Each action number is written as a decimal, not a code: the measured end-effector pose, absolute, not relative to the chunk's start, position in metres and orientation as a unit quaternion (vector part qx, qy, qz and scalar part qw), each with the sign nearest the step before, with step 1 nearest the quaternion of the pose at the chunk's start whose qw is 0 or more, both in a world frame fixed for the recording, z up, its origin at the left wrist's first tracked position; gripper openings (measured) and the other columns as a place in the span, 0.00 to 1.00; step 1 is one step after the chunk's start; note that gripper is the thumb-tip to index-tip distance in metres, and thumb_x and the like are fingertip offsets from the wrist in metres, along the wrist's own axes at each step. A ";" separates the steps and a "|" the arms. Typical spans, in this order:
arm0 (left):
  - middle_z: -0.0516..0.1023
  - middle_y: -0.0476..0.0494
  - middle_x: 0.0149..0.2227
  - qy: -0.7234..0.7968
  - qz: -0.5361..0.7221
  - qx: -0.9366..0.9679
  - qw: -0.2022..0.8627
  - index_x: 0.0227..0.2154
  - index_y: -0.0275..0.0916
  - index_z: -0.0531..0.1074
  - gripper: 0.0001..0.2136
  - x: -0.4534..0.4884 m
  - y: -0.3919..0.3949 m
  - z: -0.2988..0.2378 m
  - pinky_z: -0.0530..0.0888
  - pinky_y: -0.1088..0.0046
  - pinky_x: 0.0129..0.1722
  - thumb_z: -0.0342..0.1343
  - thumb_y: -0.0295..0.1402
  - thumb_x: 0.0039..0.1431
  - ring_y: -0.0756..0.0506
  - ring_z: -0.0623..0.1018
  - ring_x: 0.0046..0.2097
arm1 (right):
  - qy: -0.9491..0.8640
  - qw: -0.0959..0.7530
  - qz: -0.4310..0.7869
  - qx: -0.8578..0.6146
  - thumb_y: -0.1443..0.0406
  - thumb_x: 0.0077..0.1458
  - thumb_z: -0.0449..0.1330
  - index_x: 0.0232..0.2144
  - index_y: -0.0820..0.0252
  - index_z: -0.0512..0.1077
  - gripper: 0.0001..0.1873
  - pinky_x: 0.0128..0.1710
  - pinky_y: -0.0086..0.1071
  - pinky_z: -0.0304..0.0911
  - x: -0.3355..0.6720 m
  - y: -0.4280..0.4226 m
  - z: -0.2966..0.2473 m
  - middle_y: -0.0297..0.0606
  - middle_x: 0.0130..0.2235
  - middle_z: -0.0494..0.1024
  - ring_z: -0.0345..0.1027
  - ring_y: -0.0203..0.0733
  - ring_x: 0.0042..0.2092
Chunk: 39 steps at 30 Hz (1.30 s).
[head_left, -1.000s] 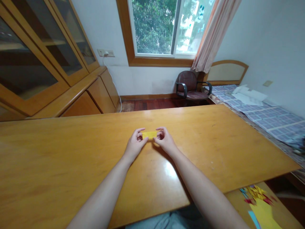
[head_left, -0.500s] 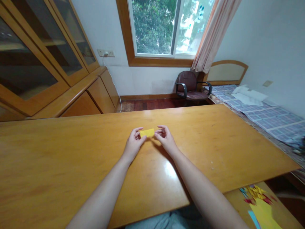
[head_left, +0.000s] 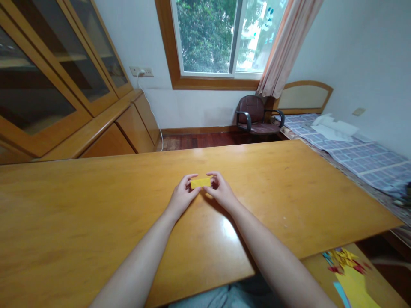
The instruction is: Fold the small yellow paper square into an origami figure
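Observation:
Between my hands, a little above the wooden table (head_left: 96, 214), is a small yellow strip of folded paper (head_left: 201, 183), held lengthwise from left to right. My left hand (head_left: 185, 191) pinches its left end, thumb along the lower edge and index finger curved above. At the right end, my right hand (head_left: 221, 190) grips the paper in the same way, with its thumb at the lower edge. The fingers behind the paper are partly hidden.
On a lower surface at the bottom right lie yellow paper sheets (head_left: 355, 286) and a pile of small coloured paper pieces (head_left: 345, 259). Beyond the table stand an office chair (head_left: 253, 115), a bed (head_left: 359, 156) and a glass-fronted cabinet (head_left: 105, 117).
My right hand has moved left and closed on the paper's right end. The paper has dropped slightly and now lies level instead of tilted.

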<state>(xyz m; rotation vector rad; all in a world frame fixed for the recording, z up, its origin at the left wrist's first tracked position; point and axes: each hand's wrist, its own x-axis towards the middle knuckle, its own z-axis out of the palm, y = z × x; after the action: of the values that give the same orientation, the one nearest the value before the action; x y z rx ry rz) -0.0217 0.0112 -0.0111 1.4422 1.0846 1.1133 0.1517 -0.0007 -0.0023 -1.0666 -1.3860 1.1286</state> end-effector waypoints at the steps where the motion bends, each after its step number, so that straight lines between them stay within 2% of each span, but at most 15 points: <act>1: 0.77 0.43 0.42 0.446 0.460 0.594 0.487 0.51 0.39 0.66 0.24 -0.022 0.011 -0.011 0.73 0.68 0.47 0.62 0.35 0.50 0.45 0.78 0.43 | -0.571 0.508 0.470 -0.442 0.66 0.47 0.62 0.46 0.58 0.64 0.23 0.29 0.28 0.56 0.151 -0.001 -0.002 0.25 0.27 0.66 0.60 0.32 0.27; 4: 0.76 0.48 0.35 0.456 0.462 0.596 0.473 0.51 0.39 0.66 0.25 -0.021 0.010 -0.010 0.73 0.72 0.41 0.62 0.34 0.49 0.48 0.77 0.37 | -0.554 0.516 0.486 -0.437 0.66 0.45 0.63 0.44 0.58 0.63 0.22 0.28 0.27 0.55 0.150 -0.001 -0.001 0.24 0.26 0.65 0.59 0.32 0.26; 8: 0.70 0.54 0.29 0.469 0.479 0.590 0.450 0.50 0.39 0.66 0.24 -0.021 0.010 -0.005 0.71 0.76 0.36 0.61 0.32 0.48 0.52 0.73 0.31 | -0.521 0.538 0.499 -0.436 0.65 0.44 0.63 0.41 0.57 0.61 0.22 0.26 0.26 0.52 0.151 0.002 -0.003 0.22 0.24 0.63 0.57 0.32 0.25; 12: 0.70 0.54 0.28 0.469 0.505 0.563 0.456 0.49 0.38 0.65 0.23 -0.023 0.013 -0.002 0.70 0.76 0.38 0.61 0.32 0.48 0.51 0.73 0.32 | -0.498 0.560 0.496 -0.439 0.64 0.43 0.64 0.40 0.56 0.61 0.22 0.24 0.26 0.49 0.152 0.005 -0.006 0.21 0.22 0.60 0.53 0.31 0.23; 20: 0.73 0.52 0.30 0.484 0.574 0.477 0.457 0.46 0.39 0.66 0.21 -0.032 0.017 -0.002 0.70 0.76 0.36 0.62 0.35 0.49 0.51 0.74 0.33 | -0.466 0.580 0.491 -0.453 0.63 0.42 0.64 0.40 0.55 0.60 0.22 0.27 0.28 0.53 0.155 0.008 -0.008 0.23 0.24 0.63 0.58 0.34 0.25; 25: 0.75 0.46 0.37 0.465 0.532 0.517 0.482 0.44 0.38 0.69 0.21 -0.026 0.014 0.001 0.73 0.71 0.40 0.63 0.37 0.47 0.47 0.76 0.40 | -0.487 0.569 0.494 -0.443 0.63 0.43 0.64 0.41 0.56 0.61 0.22 0.25 0.27 0.50 0.152 0.007 -0.008 0.23 0.24 0.61 0.55 0.32 0.23; 29: 0.78 0.44 0.38 0.466 0.462 0.583 0.479 0.39 0.37 0.73 0.17 -0.024 0.013 0.000 0.73 0.70 0.42 0.64 0.38 0.47 0.45 0.77 0.40 | -0.527 0.544 0.477 -0.445 0.63 0.45 0.63 0.41 0.56 0.62 0.21 0.26 0.27 0.53 0.150 0.003 -0.005 0.24 0.25 0.61 0.56 0.32 0.25; 34: 0.80 0.45 0.32 0.481 0.409 0.635 0.445 0.32 0.36 0.76 0.13 -0.027 0.011 -0.001 0.72 0.72 0.37 0.61 0.42 0.51 0.45 0.77 0.35 | -0.551 0.527 0.459 -0.456 0.64 0.45 0.63 0.42 0.57 0.64 0.20 0.28 0.27 0.56 0.150 0.000 -0.003 0.26 0.28 0.62 0.57 0.32 0.27; 39: 0.78 0.47 0.29 0.493 0.397 0.653 0.416 0.30 0.36 0.77 0.12 -0.026 0.009 0.003 0.71 0.73 0.34 0.60 0.42 0.50 0.46 0.75 0.33 | -0.578 0.509 0.436 -0.466 0.65 0.45 0.64 0.44 0.56 0.64 0.22 0.26 0.27 0.53 0.150 0.000 -0.003 0.26 0.29 0.62 0.55 0.31 0.26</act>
<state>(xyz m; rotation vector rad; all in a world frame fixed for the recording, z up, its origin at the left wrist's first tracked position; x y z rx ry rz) -0.0257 0.0092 0.0026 1.6396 1.2391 0.9969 0.1503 0.0000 -0.0033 -1.1218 -1.3934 1.0506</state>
